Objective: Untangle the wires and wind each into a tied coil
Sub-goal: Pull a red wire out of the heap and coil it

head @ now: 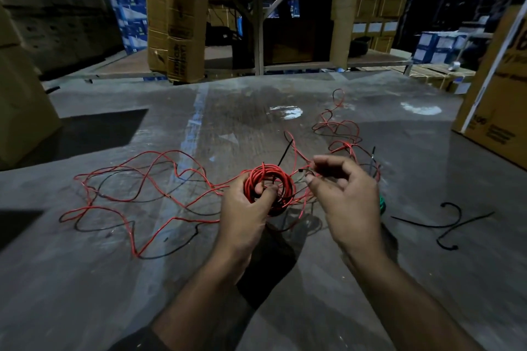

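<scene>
A tight red coil [269, 189] sits gripped in the left hand [246, 211], a black tie [286, 152] poking up just beyond it. Loose red wire [137, 196] sprawls with black wire [168, 249] on the floor left of that hand, and more red loops [338, 128] lie tangled beyond the right hand [346, 194].

1. Two bare forearms reach out from the bottom edge, uncovered from wrist to elbow.
2. The left hand [245, 208] wears no glove, ring or watch.
3. The right hand [346, 199] is equally bare, with short nails on its fingers [310, 179].
4. Far back from the fingers, a dark sleeve edge [137, 340] covers the left upper arm.
</scene>
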`<state>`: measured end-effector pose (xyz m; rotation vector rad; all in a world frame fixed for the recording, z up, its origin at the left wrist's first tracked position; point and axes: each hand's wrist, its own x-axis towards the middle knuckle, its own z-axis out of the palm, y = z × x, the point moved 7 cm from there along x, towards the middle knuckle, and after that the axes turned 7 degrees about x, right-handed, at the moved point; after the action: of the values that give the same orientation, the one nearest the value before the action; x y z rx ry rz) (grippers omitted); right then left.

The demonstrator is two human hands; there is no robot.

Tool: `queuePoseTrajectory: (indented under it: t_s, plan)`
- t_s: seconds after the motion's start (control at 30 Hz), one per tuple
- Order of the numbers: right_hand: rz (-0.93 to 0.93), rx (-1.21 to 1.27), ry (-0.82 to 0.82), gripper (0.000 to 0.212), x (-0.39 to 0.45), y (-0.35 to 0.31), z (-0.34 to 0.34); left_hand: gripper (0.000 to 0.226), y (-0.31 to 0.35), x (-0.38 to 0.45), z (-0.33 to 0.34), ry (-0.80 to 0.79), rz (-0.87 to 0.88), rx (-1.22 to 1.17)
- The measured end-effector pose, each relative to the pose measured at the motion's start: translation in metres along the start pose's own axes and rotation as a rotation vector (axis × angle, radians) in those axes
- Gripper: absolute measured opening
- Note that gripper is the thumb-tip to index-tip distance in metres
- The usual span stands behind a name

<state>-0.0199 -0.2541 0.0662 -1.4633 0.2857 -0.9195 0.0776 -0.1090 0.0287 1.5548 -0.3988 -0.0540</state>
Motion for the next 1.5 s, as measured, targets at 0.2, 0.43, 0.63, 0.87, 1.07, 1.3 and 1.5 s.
queuePoseTrajectory:
  t_s: [0.2, 0.43, 0.63, 0.87, 1.07, 1.3, 1.5]
  plan:
    - [0.287, 0.299, 0.063, 0.018, 0.008, 0.028, -0.009, 0.012, 0.008, -0.007, 0.006, -0.058, 0.068, 0.079]
    - [0.243, 0.366, 0.049, 0.016, 0.003, 0.023, -0.010, 0.021, 0.017, -0.014, 0.011, -0.109, 0.120, 0.102]
    - [0.259, 0.514, 0.061, 0.016, 0.003, 0.021, -0.016, 0.016, 0.018, -0.015, 0.005, -0.005, 0.099, 0.030]
    - [0.287, 0.589, -0.017, 0.015, 0.001, 0.019, -0.015, 0.023, 0.022, -0.016, 0.010, -0.026, 0.140, 0.075]
    - [0.348, 0.675, -0.056, 0.022, 0.001, 0.020, -0.014, 0.009, 0.020, -0.016, 0.011, -0.055, 0.166, 0.110]
    - [0.320, 0.673, -0.071, 0.025, 0.001, 0.019, -0.013, 0.012, 0.021, -0.015, 0.013, -0.069, 0.171, 0.110]
    - [0.316, 0.664, -0.088, 0.021, 0.000, 0.019, -0.011, 0.018, 0.021, -0.015, 0.013, -0.061, 0.176, 0.113]
